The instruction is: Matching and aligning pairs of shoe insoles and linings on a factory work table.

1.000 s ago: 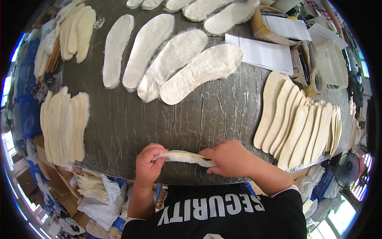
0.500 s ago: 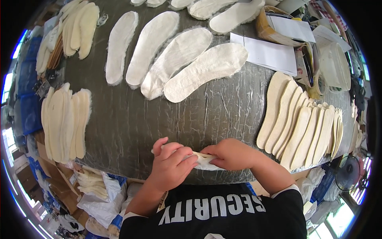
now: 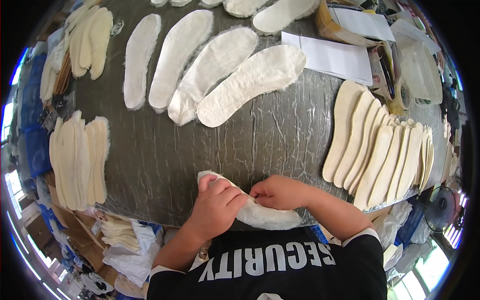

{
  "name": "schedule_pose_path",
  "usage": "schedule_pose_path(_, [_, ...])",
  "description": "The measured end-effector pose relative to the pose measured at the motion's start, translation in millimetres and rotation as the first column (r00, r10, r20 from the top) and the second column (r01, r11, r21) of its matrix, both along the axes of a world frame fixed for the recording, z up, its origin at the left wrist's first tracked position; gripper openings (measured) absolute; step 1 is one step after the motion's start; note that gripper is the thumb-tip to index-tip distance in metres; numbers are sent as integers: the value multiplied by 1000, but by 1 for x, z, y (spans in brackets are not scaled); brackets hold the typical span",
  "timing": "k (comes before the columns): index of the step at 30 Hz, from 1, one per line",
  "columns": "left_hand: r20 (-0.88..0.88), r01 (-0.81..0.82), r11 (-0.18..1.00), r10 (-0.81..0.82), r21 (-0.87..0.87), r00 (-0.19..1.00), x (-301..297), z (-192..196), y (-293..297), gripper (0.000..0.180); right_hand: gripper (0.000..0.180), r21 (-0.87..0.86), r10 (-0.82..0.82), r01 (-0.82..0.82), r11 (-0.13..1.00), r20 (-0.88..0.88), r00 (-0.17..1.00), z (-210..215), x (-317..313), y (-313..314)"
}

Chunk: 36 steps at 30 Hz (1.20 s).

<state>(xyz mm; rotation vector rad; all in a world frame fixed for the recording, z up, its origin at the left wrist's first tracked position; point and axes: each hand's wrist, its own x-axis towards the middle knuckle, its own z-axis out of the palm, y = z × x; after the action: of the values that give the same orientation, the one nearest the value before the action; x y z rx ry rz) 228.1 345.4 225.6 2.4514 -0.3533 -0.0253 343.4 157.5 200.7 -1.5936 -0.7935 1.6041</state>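
A fleecy white insole (image 3: 270,216) lies at the table's near edge, its furry side showing toward me. My left hand (image 3: 216,204) is wrapped over its left part, fingers closed around it. At its upper edge my right hand (image 3: 280,192) pinches with thumb and forefinger bent together; the exact bit gripped is partly hidden. Farther off, several flat white fleece-edged insoles lie fanned out, the nearest insole (image 3: 250,87) overlapping its neighbour. To the right rests a row of overlapping cream insoles (image 3: 362,145).
A stack of fleecy insoles (image 3: 80,162) stands at the left edge, with another pile (image 3: 92,42) behind it. White paper sheets (image 3: 330,57), a cardboard box (image 3: 340,27) and a clear plastic container (image 3: 422,72) sit at the back right. A fan (image 3: 442,210) is beyond the right edge.
The insole in my hands has turned so its furry side and right end now show. My right hand has shifted slightly along its edge; the view has tilted a little.
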Motion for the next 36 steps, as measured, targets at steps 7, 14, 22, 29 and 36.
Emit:
schedule_pose_path(7, [-94,130,987,-121,99,988,2,5,0,10,21,39,1,-4,999,76,997,-1,-11,0])
schedule_pose_path(14, [-110,165,982,-155,90,982,-2,3,2,10,22,18,-45,45,999,-2,999,-2,-16,-1])
schedule_pose_path(22, [-60,174,979,-168,110,984,-5,2,-4,8,22,16,-83,82,996,57,995,0,-20,-3])
schedule_pose_path(29, [-101,89,996,-91,-21,991,-18,-10,-9,5,21,-33,-47,55,998,208,977,3,-28,-1])
schedule_pose_path(36, [-129,-21,1000,21,-1,991,-25,-8,-16,8,25,43,-102,98,994,108,989,8,-33,-12])
